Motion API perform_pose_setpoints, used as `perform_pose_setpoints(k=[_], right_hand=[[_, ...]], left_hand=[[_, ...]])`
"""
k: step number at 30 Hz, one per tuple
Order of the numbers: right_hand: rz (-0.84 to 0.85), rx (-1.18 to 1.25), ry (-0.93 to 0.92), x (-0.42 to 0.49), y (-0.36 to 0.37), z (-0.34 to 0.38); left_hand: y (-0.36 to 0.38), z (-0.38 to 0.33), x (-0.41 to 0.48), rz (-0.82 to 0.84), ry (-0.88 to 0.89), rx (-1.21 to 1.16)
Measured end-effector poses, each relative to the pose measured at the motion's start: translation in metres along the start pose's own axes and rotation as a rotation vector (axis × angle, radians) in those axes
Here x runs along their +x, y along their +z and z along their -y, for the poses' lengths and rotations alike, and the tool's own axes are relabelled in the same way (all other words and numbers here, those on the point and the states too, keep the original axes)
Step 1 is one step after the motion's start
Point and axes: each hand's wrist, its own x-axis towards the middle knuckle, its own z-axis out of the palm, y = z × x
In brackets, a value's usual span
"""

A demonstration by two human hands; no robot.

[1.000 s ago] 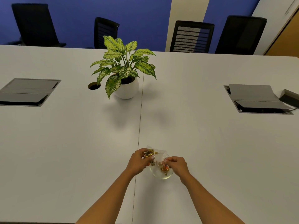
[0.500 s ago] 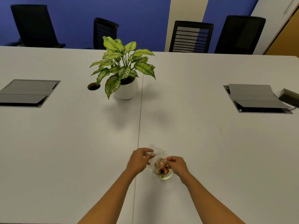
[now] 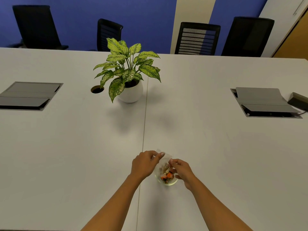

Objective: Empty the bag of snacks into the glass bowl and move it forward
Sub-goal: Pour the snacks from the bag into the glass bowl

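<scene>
A small glass bowl (image 3: 172, 183) stands on the white table near the front, just right of the table's seam. Orange and gold wrapped snacks (image 3: 167, 176) lie in it. Above the bowl a clear plastic bag (image 3: 164, 160) hangs tilted, its lower end over the bowl with a few snacks still inside. My left hand (image 3: 144, 165) pinches the bag's upper left corner. My right hand (image 3: 181, 169) pinches its right edge, right beside the bowl.
A potted plant (image 3: 128, 75) in a white pot stands at the table's middle, next to a round cable hole (image 3: 97, 89). Grey cable boxes are set into the table at the left (image 3: 28, 95) and right (image 3: 265, 102). Black chairs line the far edge.
The snacks have dropped from the bag's upper part into the bowl. The bag now hangs flatter and nearly empty, and both hands have shifted slightly over the bowl.
</scene>
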Motion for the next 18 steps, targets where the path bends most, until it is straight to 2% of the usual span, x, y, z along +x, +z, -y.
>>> perform_pose_setpoints(k=[7,12,18], right_hand=[[-0.039,0.130,0.008,0.003,0.001,0.005],[-0.192,0.132,-0.074,0.008,0.004,0.009],[-0.220,-0.056,-0.235,0.010,0.009,0.016]], left_hand=[[-0.004,0.002,-0.002,0.028,0.006,-0.074],[-0.002,0.005,-0.007,0.002,-0.018,-0.088],[-0.007,0.011,-0.008,-0.019,-0.109,-0.178]])
